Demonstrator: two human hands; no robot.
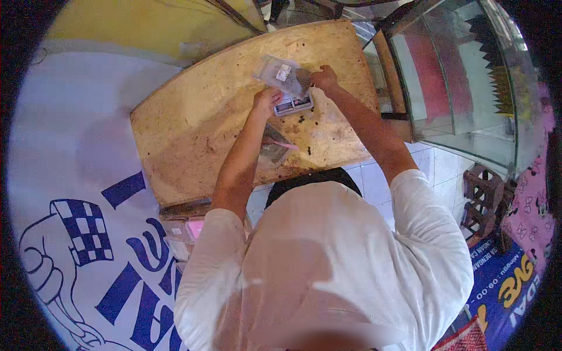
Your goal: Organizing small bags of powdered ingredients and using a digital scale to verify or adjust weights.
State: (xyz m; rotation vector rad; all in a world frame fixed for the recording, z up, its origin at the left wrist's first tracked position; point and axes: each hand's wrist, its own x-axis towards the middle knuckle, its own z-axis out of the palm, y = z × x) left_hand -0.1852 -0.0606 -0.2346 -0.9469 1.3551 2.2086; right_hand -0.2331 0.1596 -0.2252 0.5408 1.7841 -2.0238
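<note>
A clear plastic bag (273, 70) with a white label lies tilted over a small digital scale (293, 106), hiding its upper part. Dark brown contents (303, 78) fill the bag's right end, where my right hand (326, 79) grips it with bent fingers. My left hand (266, 102) is at the scale's left side, its fingertips against the bag's lower edge; whether they pinch the bag or only touch it is unclear. Nearer to me, partly behind my left forearm, rests a second plastic bag (273, 153) with dark contents. A pink spoon-like tool (285, 145) lies across it.
Small dark bits (302, 119) are scattered over the wooden table (197, 140). A glass display case (465, 87) stands to the right, with a stacked brown crate (483, 197) below it. A printed banner (88, 109) borders the left side. Packets (180, 232) sit below the table's near-left edge.
</note>
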